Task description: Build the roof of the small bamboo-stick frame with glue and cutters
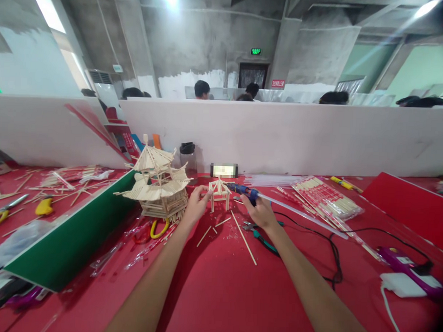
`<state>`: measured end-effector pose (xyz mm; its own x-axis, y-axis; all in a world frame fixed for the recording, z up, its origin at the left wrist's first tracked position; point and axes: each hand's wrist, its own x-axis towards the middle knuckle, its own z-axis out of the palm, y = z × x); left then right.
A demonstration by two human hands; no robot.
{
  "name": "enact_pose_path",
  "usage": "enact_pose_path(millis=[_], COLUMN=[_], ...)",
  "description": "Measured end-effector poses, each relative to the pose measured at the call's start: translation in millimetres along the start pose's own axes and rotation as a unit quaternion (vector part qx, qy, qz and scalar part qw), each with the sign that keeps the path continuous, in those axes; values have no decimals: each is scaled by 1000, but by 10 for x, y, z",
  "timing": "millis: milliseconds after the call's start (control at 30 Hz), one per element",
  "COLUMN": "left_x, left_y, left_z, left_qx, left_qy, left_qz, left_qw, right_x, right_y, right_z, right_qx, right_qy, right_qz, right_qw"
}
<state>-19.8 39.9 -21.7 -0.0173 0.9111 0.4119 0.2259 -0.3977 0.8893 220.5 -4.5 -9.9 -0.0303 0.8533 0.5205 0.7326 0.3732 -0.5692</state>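
Note:
A small pavilion frame of pale wooden sticks (219, 189) stands upright on the red table, with posts and a peaked roof frame. My left hand (199, 202) is at its left side, fingertips pinched at the roof edge. In my right hand (259, 210) is a blue hot glue gun (244, 190), its nozzle close to the frame's right roof corner. A long translucent glue stick (303, 212) runs out from the gun's back. Loose sticks (243, 238) lie in front of the frame. Green-handled pliers (264, 242) rest by my right wrist, partly hidden.
Left of my hands stands a larger tiered stick pavilion (159, 183), beside a green board (77, 229). Yellow-handled scissors (159, 228) lie below it. Behind are a bottle (188, 157) and a white partition (280, 139). Bundled sticks (325, 196) and a black cable (336, 257) lie right.

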Motion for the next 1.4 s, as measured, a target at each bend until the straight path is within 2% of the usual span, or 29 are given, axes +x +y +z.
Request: enact_pose_path(millis=[233, 533, 1100, 1400], left_x=[6, 1, -9, -17], left_y=[-14, 1, 39, 59], left_z=[-21, -20, -19, -21], left_qx=[16, 16, 6, 5], left_qy=[-28, -23, -25, -27], left_qz=[24, 18, 15, 5], left_qw=[999, 999, 1000, 1000], right_x=[-84, -73, -65, -70], right_y=[193, 158, 156, 201], right_z=[-129, -95, -118, -148], right_qx=[-30, -73, -63, -54], right_qy=[-11, 0, -2, -24], right_qz=[-28, -26, -17, -20], right_qw=[999, 997, 998, 998])
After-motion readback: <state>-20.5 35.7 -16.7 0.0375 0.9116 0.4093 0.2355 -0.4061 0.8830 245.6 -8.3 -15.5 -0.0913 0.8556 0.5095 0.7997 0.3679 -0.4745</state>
